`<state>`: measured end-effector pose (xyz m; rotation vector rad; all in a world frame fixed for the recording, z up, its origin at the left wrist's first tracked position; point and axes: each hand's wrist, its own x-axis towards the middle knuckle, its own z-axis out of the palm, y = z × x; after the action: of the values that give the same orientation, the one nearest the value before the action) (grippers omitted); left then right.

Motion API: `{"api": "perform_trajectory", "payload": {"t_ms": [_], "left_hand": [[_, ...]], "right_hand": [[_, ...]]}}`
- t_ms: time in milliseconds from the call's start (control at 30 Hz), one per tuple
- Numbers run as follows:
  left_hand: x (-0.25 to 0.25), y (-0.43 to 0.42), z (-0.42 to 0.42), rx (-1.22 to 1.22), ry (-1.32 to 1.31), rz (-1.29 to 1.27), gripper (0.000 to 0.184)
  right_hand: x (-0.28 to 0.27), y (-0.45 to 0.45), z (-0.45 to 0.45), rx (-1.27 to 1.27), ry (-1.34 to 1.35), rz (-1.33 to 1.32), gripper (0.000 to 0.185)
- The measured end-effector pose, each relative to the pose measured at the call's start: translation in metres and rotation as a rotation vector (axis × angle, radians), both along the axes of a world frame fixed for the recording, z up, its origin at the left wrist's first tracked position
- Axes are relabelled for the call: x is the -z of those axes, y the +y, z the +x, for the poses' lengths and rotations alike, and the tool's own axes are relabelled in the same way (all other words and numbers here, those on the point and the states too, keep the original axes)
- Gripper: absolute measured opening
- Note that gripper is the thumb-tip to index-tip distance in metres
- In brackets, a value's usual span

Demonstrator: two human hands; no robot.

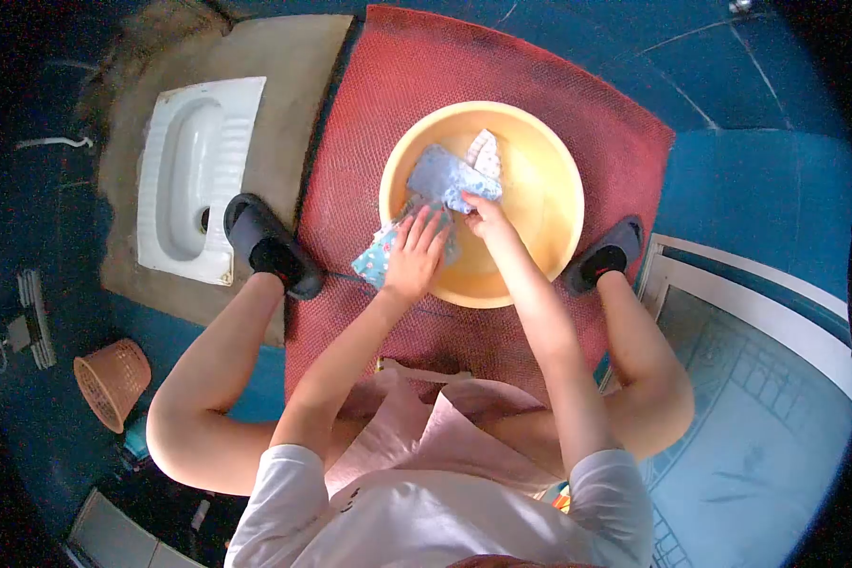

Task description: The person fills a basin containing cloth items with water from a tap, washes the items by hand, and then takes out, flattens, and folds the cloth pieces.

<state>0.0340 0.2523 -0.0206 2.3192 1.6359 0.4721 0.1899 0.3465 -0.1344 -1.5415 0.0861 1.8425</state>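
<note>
A yellow basin [551, 237] stands on the red mat between my feet. My right hand [486, 216] is inside it, thumb and fingers pinching the edge of a light blue and white patterned cloth [437, 170]. My left hand [417, 260] lies over the basin's left rim, fingers stretched out and a little apart, resting on cloth. Under and beside it, a teal floral cloth [374, 260] hangs over the rim. Behind the blue cloth, a white patterned piece of fabric [484, 154] leans against the basin's inner wall. How the pieces join beneath my left hand is hidden.
The red textured mat [350, 142] covers the floor here. To the left is a white squat toilet [199, 180] set in a raised slab. A pink basket [114, 383] stands at lower left. On the right is a white-framed frosted door [757, 379]. Dark slippers are on my feet.
</note>
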Motion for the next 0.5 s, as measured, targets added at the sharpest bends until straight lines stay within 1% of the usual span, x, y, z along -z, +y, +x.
{"api": "perform_trajectory", "payload": {"t_ms": [67, 100, 167, 200, 267, 300, 333, 367, 400, 433, 467, 500], "left_hand": [[-0.003, -0.019, -0.01, 0.159, -0.173, -0.109, 0.033], [-0.01, -0.026, -0.011, 0.158, -0.173, -0.105, 0.033], [-0.028, -0.042, -0.009, -0.091, -0.781, -0.555, 0.028], [-0.03, -0.048, -0.006, -0.091, -0.781, -0.551, 0.028], [-0.029, -0.056, 0.001, -0.492, -1.57, -1.092, 0.04], [-0.033, -0.06, 0.0, -0.49, -1.571, -1.088, 0.04], [-0.04, -0.062, -0.002, -0.546, -1.949, -1.257, 0.047], [-0.046, -0.063, -0.003, -0.59, -2.333, -1.418, 0.054], [-0.054, -0.063, -0.005, -0.583, -2.333, -1.417, 0.054], [-0.062, -0.063, -0.01, -0.634, -2.417, -1.346, 0.057], [-0.07, -0.063, -0.016, -0.684, -2.499, -1.272, 0.061], [-0.076, -0.065, -0.026, -0.606, -2.509, -1.293, 0.058]], "right_hand": [[-0.04, -0.016, -0.012, 0.013, 0.068, 0.013, 0.023], [-0.059, -0.021, -0.017, 0.011, 0.068, 0.017, 0.023], [-0.096, -0.032, -0.024, 0.061, 0.103, 0.037, 0.021], [-0.115, -0.038, -0.024, 0.059, 0.103, 0.04, 0.021], [-0.151, -0.051, -0.017, -0.016, 0.197, 0.118, 0.021], [-0.172, -0.058, -0.016, -0.034, 0.236, 0.172, 0.025], [-0.19, -0.067, -0.016, -0.035, 0.235, 0.176, 0.025], [-0.21, -0.076, -0.016, -0.113, 0.26, 0.226, 0.024], [-0.228, -0.084, -0.016, -0.191, 0.285, 0.276, 0.024], [-0.241, -0.091, -0.018, -0.245, 0.351, 0.265, 0.028], [-0.254, -0.097, -0.02, -0.246, 0.349, 0.27, 0.028], [-0.268, -0.105, -0.026, -0.251, 0.367, 0.298, 0.029]]}}
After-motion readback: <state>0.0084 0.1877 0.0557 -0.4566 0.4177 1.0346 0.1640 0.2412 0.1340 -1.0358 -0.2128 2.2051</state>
